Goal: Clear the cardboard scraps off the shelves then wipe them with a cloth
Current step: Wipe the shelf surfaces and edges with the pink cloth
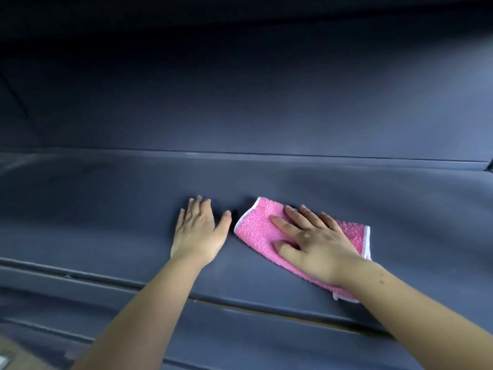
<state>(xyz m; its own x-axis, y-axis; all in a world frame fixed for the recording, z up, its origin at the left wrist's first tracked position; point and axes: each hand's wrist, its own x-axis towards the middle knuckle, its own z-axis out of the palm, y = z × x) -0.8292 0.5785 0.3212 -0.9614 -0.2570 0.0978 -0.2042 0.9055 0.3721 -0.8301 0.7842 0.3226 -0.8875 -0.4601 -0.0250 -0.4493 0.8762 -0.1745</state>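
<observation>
1. Shelf [400, 209]: fills the view from side to side, dark blue-grey, backed by a wall of the same colour and edged by a front lip below. Shows no cardboard scraps anywhere on the visible surface. Suggests the clearing step done here and the wiping step under way.
2. Cloth [256, 222]: pink towelling with a white border. Lies spread flat on the shelf right of centre, reaching from mid-depth down to the front lip. Covers only a small patch, probably leaving much of the width to either side to be wiped. Gives no streaks or sheen to tell wiped from unwiped.
3. Right hand [312, 241]: presses flat on top of the cloth, fingers straight and spread, gripping nothing.
4. Left hand [198, 233]: rests palm down on the bare shelf just beside the cloth's left edge, fingers straight, thumb out, holding nothing. Seems to brace.
5. Brown shape [10, 351]: sits in the lower left corner, below the shelf. Possibly cardboard, too blurred to say. No other shelves in view to judge.
</observation>
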